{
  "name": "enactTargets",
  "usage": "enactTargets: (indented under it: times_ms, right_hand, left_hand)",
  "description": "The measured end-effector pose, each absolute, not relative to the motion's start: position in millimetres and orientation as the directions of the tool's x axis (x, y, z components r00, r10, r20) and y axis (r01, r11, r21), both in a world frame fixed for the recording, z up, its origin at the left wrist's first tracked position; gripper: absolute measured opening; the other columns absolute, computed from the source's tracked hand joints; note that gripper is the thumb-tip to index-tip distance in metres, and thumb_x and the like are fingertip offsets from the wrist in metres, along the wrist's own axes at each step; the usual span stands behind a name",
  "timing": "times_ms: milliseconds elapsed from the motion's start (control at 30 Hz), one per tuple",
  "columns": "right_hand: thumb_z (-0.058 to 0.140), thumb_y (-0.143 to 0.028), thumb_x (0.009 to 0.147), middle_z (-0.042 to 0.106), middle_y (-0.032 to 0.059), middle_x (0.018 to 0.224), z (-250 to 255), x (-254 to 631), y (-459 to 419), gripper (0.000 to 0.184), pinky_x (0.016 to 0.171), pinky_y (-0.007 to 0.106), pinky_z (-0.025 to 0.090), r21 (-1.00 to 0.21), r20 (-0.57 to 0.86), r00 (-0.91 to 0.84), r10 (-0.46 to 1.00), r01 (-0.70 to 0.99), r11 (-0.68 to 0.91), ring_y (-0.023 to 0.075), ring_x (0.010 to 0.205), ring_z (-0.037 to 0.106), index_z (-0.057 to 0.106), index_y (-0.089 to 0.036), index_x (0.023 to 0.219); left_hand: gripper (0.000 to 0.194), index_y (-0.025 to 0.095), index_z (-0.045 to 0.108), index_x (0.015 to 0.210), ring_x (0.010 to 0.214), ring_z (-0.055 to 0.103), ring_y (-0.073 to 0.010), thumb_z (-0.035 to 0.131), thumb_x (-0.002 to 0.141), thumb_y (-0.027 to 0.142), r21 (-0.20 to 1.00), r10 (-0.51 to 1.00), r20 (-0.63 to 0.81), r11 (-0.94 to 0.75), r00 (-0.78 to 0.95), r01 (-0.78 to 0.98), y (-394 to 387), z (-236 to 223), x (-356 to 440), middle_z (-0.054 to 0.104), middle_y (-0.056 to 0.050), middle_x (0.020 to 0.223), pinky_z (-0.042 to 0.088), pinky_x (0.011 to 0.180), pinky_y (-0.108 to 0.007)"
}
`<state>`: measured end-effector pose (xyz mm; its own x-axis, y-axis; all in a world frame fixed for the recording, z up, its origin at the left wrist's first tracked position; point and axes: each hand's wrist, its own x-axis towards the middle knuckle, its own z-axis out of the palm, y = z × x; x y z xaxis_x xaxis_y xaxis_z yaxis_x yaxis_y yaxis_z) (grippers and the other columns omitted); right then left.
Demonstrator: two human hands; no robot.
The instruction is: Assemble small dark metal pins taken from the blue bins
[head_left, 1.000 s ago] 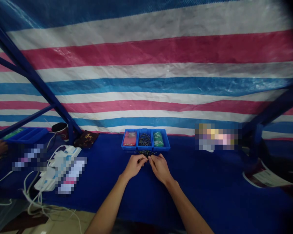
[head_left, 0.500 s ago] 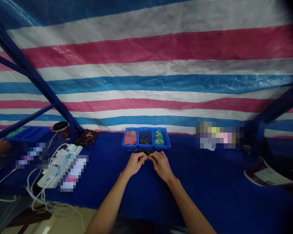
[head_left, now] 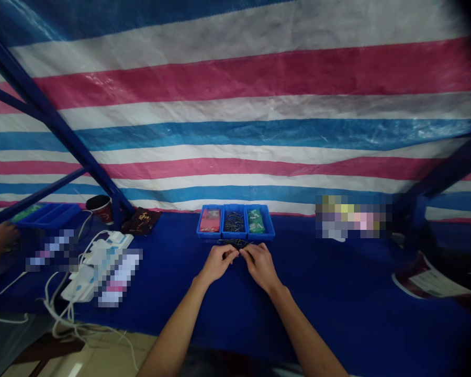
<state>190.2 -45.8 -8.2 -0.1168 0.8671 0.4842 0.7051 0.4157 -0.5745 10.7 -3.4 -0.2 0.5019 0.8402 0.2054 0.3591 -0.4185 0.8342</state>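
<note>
The left hand [head_left: 216, 264] and right hand [head_left: 261, 267] stay closed on a bunch of thin dark pins [head_left: 237, 243], near the back edge of the desk [head_left: 337, 293]; the bunch, barely shifted, sits just before the middle blue bin [head_left: 234, 222].

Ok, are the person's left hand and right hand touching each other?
Cannot tell: in the head view, the left hand and right hand come close around a small bunch of thin dark metal pins, too small to show skin contact.
</note>
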Motion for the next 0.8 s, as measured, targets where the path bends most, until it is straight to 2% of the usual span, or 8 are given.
enactTargets:
  times_ms: [133, 400, 800]
  right_hand:
    - [0.052, -0.029, 0.101, 0.071, 0.0046, 0.089, -4.6, 189.8, -46.7, 0.015, 0.078, 0.035, 0.039, -0.571, 0.503, -0.127, 0.855, 0.694, 0.438, 0.0199, 0.079, 0.064, 0.065, -0.022, 0.103]
    - [0.048, -0.02, 0.101, 0.07, 0.0044, 0.091, -8.3, 189.9, -44.2, 0.019, 0.079, 0.035, 0.038, -0.59, 0.491, -0.135, 0.861, 0.675, 0.443, 0.0198, 0.082, 0.063, 0.065, -0.022, 0.094]
    - [0.047, -0.02, 0.101, 0.07, 0.0041, 0.093, -5.9, 190.1, -45.6, 0.018, 0.079, 0.035, 0.039, -0.575, 0.491, -0.146, 0.859, 0.686, 0.446, 0.0192, 0.083, 0.064, 0.065, -0.023, 0.096]
  left_hand:
    - [0.036, 0.015, 0.066, 0.076, 0.056, 0.052, -0.0112, 0.05, 0.099, 0.038, 0.838, 0.85, 0.222, -0.417, 0.478, 0.352, -3.1, -1.0, 9.9, 0.059, 0.002, 0.06, 0.037, 0.061, -0.021]
    - [0.034, 0.015, 0.067, 0.078, 0.055, 0.052, -0.0107, 0.051, 0.098, 0.037, 0.842, 0.852, 0.21, -0.407, 0.48, 0.354, -2.1, -4.5, 10.0, 0.06, 0.002, 0.059, 0.036, 0.059, -0.021]
    - [0.03, 0.016, 0.07, 0.092, 0.056, 0.053, -0.012, 0.054, 0.097, 0.041, 0.843, 0.85, 0.202, -0.403, 0.486, 0.355, -4.1, -1.5, 10.7, 0.062, 0.002, 0.061, 0.037, 0.06, -0.021]
